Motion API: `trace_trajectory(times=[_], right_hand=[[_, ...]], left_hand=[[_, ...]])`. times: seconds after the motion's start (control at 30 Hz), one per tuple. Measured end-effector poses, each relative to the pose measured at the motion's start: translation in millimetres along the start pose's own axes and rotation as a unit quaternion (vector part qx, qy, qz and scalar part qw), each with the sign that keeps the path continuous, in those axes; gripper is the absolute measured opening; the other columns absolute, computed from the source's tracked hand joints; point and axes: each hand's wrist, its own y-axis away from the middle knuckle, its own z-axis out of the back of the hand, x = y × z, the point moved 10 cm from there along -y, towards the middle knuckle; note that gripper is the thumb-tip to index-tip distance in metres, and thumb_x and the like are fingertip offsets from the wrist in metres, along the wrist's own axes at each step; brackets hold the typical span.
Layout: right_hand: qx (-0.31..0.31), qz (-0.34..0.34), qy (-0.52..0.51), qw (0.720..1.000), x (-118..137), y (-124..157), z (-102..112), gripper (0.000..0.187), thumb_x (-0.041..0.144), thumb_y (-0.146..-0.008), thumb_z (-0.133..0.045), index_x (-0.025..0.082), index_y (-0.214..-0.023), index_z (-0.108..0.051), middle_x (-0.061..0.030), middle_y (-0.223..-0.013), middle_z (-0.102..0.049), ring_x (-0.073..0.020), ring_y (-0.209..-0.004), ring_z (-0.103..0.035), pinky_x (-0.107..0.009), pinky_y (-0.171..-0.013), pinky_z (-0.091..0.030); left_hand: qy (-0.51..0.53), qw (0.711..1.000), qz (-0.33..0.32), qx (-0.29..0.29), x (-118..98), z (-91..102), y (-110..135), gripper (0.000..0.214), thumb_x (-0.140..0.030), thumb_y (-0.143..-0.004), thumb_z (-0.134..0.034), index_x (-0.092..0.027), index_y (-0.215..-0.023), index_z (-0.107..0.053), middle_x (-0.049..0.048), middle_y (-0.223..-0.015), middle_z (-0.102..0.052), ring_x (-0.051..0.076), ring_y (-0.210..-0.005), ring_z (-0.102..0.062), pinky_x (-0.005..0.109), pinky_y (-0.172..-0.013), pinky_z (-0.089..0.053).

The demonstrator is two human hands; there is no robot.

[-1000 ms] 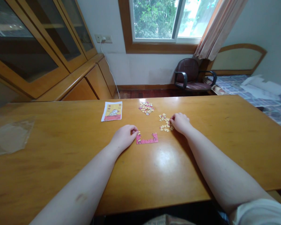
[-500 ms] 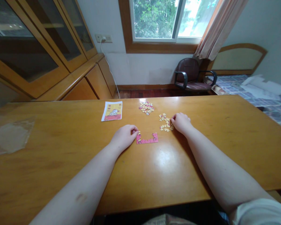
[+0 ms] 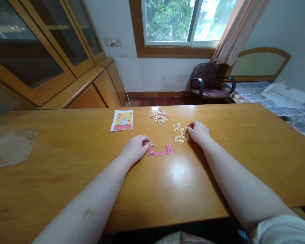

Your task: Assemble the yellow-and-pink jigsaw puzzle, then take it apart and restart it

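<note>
My left hand rests on the wooden table with its fingers curled, touching the left end of a joined pink strip of puzzle pieces. My right hand sits with fingers bent at the right edge of a small scatter of yellow loose pieces; what its fingertips pinch is too small to make out. A second heap of pieces lies farther back. A printed picture card lies to the left of that heap.
A clear plastic bag lies at the table's left end. Wooden cabinets with glass doors stand along the left wall. A dark armchair stands under the window, and a bed is at the right.
My right hand has shifted slightly back and to the right along the scatter of yellow pieces. The left hand has stayed at the pink strip.
</note>
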Motion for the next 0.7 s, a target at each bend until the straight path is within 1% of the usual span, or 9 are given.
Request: trace_trajectory(times=[0.13,0.37,0.57,0.7], right_hand=[[0.016,0.010,0.015,1.000,1.1,-0.5,-3.7,0.028,0.038,-0.080,-0.060,0.023,-0.101,-0.071,-0.0084,-0.108,-0.071,-0.0279,-0.103,-0.063,-0.037,-0.085,-0.045],[0.052,-0.001,0.031,0.998,1.7,0.7,-8.1,0.025,0.040,-0.081,-0.062,0.022,-0.094,-0.072,-0.0105,-0.104,-0.072,-0.0300,-0.101,-0.064,-0.038,-0.083,-0.045],[0.029,0.011,-0.006,0.999,2.2,-0.5,-7.6,0.023,0.037,-0.079,-0.063,0.021,-0.095,-0.068,-0.0090,-0.104,-0.071,-0.0277,-0.099,-0.063,-0.035,-0.080,-0.044],[0.016,0.018,-0.026,0.999,4.2,1.0,-5.5,0.019,0.032,-0.077,-0.064,0.021,-0.092,-0.065,-0.0068,-0.098,-0.071,-0.0247,-0.093,-0.063,-0.032,-0.076,-0.043]], left_hand=[[0.003,1.000,-0.004,0.002,0.4,-2.0,-1.2,0.019,-0.034,-0.083,-0.053,-0.021,-0.082,-0.068,0.0028,-0.085,-0.068,0.019,-0.080,-0.060,0.029,-0.068,-0.042],[-0.003,1.000,0.001,0.002,1.1,-2.1,-1.1,0.020,-0.034,-0.083,-0.053,-0.021,-0.083,-0.068,0.0033,-0.085,-0.068,0.020,-0.079,-0.061,0.029,-0.067,-0.042],[-0.002,1.000,-0.002,0.002,0.6,-1.3,-1.3,0.020,-0.035,-0.083,-0.053,-0.021,-0.083,-0.068,0.0030,-0.083,-0.068,0.020,-0.078,-0.060,0.030,-0.066,-0.042],[-0.002,1.000,-0.005,-0.001,0.8,-1.9,-1.3,0.019,-0.034,-0.083,-0.053,-0.021,-0.082,-0.068,0.0027,-0.083,-0.068,0.020,-0.078,-0.060,0.030,-0.066,-0.042]])
